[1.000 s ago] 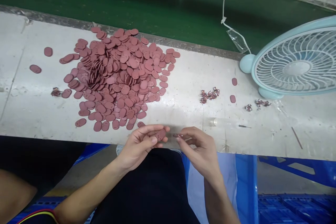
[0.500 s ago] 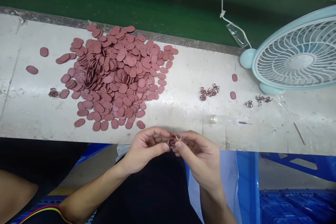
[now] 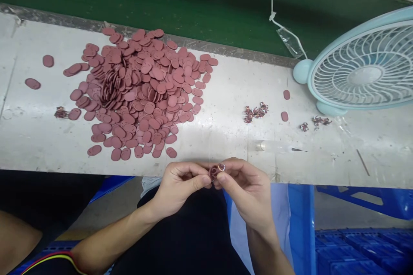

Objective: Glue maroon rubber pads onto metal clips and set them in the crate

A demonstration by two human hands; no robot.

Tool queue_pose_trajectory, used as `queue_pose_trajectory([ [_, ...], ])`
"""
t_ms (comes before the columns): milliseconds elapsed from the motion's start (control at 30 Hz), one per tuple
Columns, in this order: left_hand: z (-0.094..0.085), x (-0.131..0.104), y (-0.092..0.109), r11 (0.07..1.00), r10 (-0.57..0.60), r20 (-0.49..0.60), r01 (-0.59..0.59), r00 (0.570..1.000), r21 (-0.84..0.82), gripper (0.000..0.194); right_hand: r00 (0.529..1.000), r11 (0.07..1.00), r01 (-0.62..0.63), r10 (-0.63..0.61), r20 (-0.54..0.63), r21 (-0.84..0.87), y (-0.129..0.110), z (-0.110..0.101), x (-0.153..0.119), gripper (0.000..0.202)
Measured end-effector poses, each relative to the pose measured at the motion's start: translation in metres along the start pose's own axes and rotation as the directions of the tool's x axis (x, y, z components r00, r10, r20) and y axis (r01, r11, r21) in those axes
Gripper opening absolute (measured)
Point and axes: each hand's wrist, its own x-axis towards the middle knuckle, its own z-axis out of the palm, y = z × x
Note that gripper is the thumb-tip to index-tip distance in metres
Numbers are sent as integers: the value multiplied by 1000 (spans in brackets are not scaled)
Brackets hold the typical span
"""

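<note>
Between my two hands, at the table's front edge, is a small dark red piece (image 3: 213, 172) with a shiny metallic part on its right. My left hand (image 3: 182, 184) pinches its left side between thumb and fingers. On the other side, my right hand (image 3: 243, 187) grips the shiny part with thumb and fingertips. The fingers cover much of the piece, so its exact shape is unclear. A large heap of flat, oval, reddish pieces (image 3: 145, 90) with small holes lies on the white table (image 3: 226, 94), beyond my left hand.
A light blue fan (image 3: 364, 75) stands at the right. Small clusters of shiny brown pieces (image 3: 256, 112) lie right of the heap, near a clear tube with a dark thin tip (image 3: 277, 146). Part of another person (image 3: 16, 240) shows at lower left.
The view has shifted slightly, so the table items appear a little further left. Both hands keep their hold on the small piece, with barely changed finger positions.
</note>
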Motion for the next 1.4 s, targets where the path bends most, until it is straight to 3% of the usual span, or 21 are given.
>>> queue_pose_trajectory([
  [367, 6, 5, 3, 997, 2, -41, 1, 999, 82, 9, 994, 996, 48, -40, -102, 74, 12, 1, -4, 9],
  [567, 2, 4, -7, 967, -35, -86, 55, 996, 250, 5, 985, 989, 27, -2, -171, 146, 27, -3, -14, 9],
  [700, 1, 2, -12, 937, -117, -35, 122, 993, 328, 11, 976, 969, -34, 85, -203, 243, 46, -26, -29, 17],
  [800, 4, 4, -14, 930, -179, -26, 177, 984, 322, 10, 931, 958, -4, 109, -349, 287, 56, -55, -50, 22],
  [900, 10, 7, -17, 935, -284, -46, 288, 958, 207, 12, 869, 950, 80, 81, -488, 301, 59, -82, -71, 17],
  [1000, 13, 14, -21, 931, -361, -65, 364, 930, 31, 11, 855, 952, 107, 60, -515, 288, 63, -92, -76, 16],
  [1100, 8, 20, -21, 960, -279, -169, 271, 945, -68, 8, 870, 959, 91, 53, -490, 267, 72, -84, -65, 19],
  [1200, -1, 21, -14, 990, -75, -235, 101, 969, 100, 8, 873, 961, 93, 47, -485, 260, 80, -74, -51, 15],
  [1267, -3, 21, -10, 918, 64, -144, -1, 988, 397, 13, 862, 972, 101, 21, -507, 211, 81, -73, -44, 14],
  [1300, -3, 23, -9, 822, 118, -45, -72, 992, 565, 17, 854, 979, 105, 1, -521, 174, 80, -75, -41, 15],
  [1367, 3, 32, -9, 539, 149, 226, -271, 963, 797, 27, 845, 990, 98, -28, -533, 103, 75, -80, -36, 18],
  [1400, 7, 40, -11, 394, 121, 363, -381, 924, 836, 30, 848, 993, 83, -26, -530, 85, 72, -84, -35, 20],
])
